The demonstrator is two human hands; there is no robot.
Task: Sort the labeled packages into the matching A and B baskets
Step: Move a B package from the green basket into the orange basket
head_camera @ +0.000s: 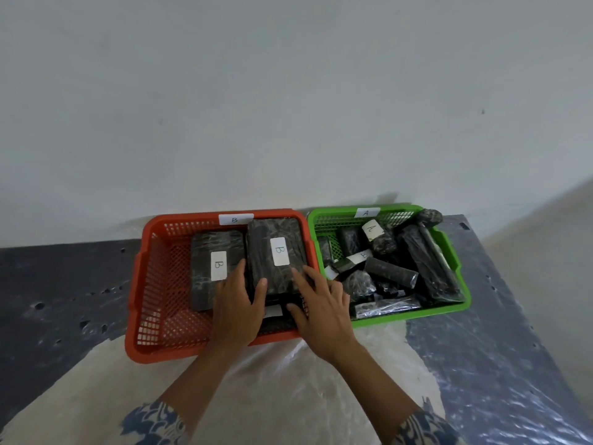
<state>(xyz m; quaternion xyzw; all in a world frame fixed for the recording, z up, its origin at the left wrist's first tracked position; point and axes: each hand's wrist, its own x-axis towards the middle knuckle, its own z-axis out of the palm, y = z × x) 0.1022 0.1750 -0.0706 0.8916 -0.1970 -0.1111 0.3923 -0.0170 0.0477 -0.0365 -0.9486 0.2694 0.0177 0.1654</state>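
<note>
Orange rectangular plastic mesh basket (150, 303) on the left, white tag marked B on its far rim; green rectangular plastic mesh basket (455, 268) just beside it on the right, tagged A, the two rims touching or nearly so; both stand on a dark speckled table (57, 284) against a pale wall (288, 91); a sheet of clear crinkled plastic (288, 380) lies over the table's near part.

Inside the orange basket: a flat black wrapped package with a white B label (210, 268) lies left of centre; a second, larger black wrapped package labelled B (276, 252) sits beside it to the right, its far end up against the back rim; open mesh floor shows along the basket's left wall and near-left corner.

Left hand (236, 306) rests over the seam between the two B packages, fingers straight and held loosely together, thumb touching the larger package's near edge; right hand (321, 309) lies at that package's near-right corner, fingers slightly spread and relaxed, tips on the wrap; whether either hand bears weight, cannot tell; a further dark package with a white label lies partly hidden under the hands.

Green basket crowded: black wrapped rolls and blocks (391, 273) piled at angles, one labelled A, one long bundle leaning on the right rim, one roll end overhanging the far right corner; little free room inside.

Blue-and-white patterned sleeves (154, 425) at the bottom edge.
</note>
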